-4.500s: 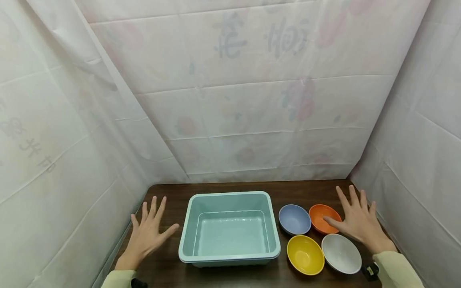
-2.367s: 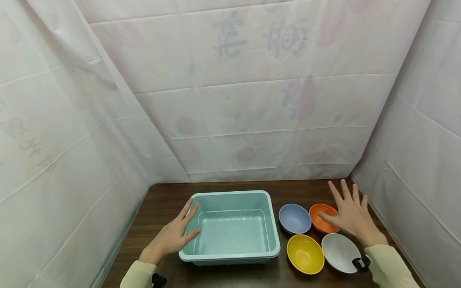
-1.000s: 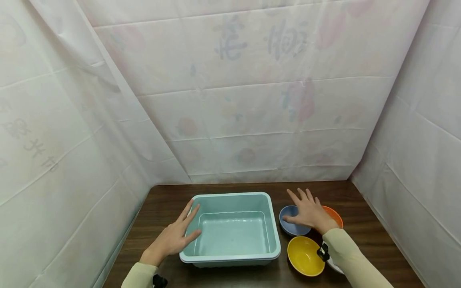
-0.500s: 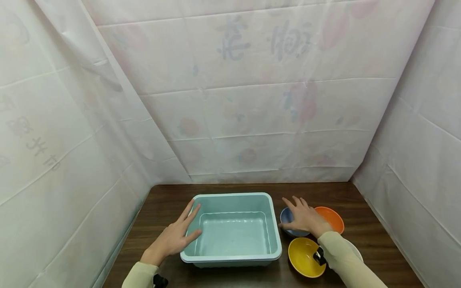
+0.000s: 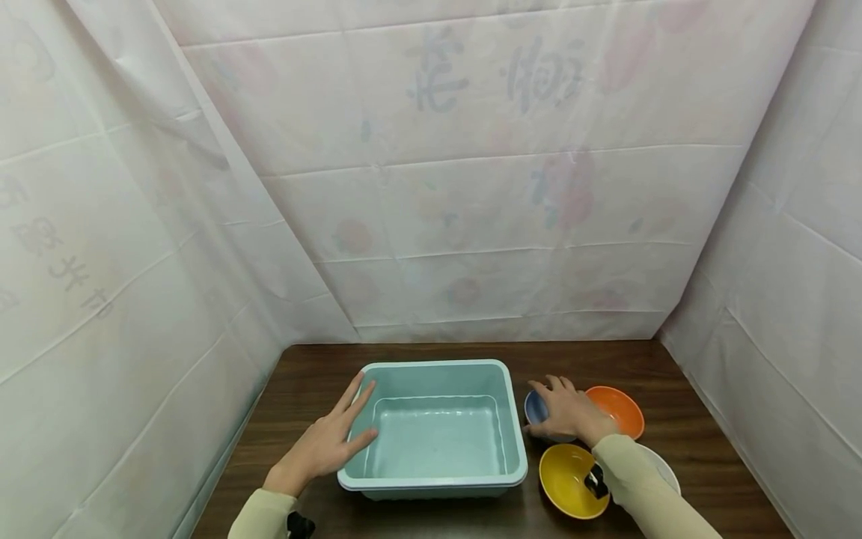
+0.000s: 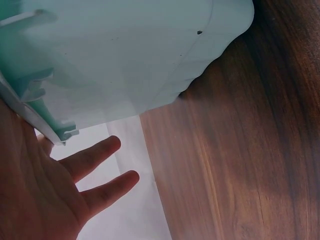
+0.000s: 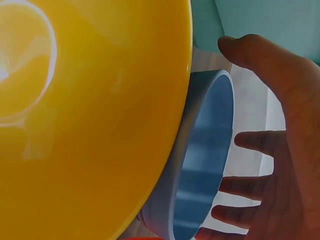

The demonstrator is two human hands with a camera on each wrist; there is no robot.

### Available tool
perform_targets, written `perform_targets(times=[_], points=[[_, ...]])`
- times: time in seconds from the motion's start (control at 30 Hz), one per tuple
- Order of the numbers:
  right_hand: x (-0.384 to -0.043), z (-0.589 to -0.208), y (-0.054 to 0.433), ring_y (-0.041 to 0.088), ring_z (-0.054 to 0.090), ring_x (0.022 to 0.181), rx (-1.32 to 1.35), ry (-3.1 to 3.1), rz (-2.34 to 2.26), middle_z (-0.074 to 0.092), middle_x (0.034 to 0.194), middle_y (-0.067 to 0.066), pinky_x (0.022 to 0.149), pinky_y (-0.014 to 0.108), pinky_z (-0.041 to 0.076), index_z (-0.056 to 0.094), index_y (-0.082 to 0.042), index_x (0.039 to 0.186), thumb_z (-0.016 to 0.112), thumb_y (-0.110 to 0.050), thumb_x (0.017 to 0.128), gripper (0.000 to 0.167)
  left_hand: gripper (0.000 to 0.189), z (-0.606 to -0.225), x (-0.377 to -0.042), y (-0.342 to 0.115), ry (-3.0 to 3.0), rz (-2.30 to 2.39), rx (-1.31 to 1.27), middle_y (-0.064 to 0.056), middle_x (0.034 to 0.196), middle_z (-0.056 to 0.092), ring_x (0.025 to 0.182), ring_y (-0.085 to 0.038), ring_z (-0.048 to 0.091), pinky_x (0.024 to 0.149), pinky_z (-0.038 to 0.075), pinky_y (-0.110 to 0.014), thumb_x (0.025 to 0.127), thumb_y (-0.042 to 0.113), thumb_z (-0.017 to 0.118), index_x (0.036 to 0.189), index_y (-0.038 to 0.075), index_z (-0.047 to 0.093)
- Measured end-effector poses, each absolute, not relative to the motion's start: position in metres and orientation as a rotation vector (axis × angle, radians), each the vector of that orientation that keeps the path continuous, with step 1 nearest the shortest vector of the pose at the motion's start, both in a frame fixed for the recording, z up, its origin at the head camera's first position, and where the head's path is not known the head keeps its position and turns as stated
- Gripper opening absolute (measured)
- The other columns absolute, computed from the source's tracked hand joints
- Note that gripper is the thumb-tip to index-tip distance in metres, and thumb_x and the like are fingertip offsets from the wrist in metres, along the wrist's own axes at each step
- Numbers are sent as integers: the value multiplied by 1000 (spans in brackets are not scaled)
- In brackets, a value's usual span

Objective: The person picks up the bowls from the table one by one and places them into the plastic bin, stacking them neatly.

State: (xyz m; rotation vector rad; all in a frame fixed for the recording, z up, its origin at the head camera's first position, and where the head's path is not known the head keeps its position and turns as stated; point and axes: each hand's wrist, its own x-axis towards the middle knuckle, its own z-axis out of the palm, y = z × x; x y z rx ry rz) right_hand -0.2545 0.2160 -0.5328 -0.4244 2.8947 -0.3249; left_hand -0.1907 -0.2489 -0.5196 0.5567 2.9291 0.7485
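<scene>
My left hand (image 5: pixel 319 445) lies over the left rim of a pale green plastic basin (image 5: pixel 434 483), its fingers extended. The left wrist view shows the palm (image 6: pixel 35 185) against the rim from outside, with two fingers stretched out below. My right hand (image 5: pixel 569 413) hovers over a small blue bowl (image 5: pixel 534 406), covering much of it. From the right wrist, spread fingers (image 7: pixel 245 187) reach across the blue bowl's (image 7: pixel 205 155) opening, and the thumb stands apart near the basin. Whether any fingertip touches the bowl, I cannot tell.
A yellow bowl (image 5: pixel 572 490) sits nearest the right wrist, an orange bowl (image 5: pixel 622 412) right of the hand. A white bowl (image 5: pixel 663 468) is partly hidden by the sleeve. The dark wooden table (image 5: pixel 316 367) is enclosed by white cloth (image 5: pixel 465 224).
My left hand came from the table's left side onto the basin rim and has stayed there. My right hand moved left from beside the orange bowl, then lowered over the blue bowl.
</scene>
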Motion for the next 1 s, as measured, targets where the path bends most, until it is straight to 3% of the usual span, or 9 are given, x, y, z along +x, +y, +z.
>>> perform_targets(times=[1.0], points=[[-264, -527, 215, 44, 56, 120, -461, 2902, -273, 53, 143, 24, 96, 73, 43, 57, -10, 145, 84, -51, 78, 84, 82, -516, -188, -248, 2935, 757, 569, 4, 175, -3, 84, -7, 68, 56, 44, -28, 102, 53, 57, 167, 25, 16]])
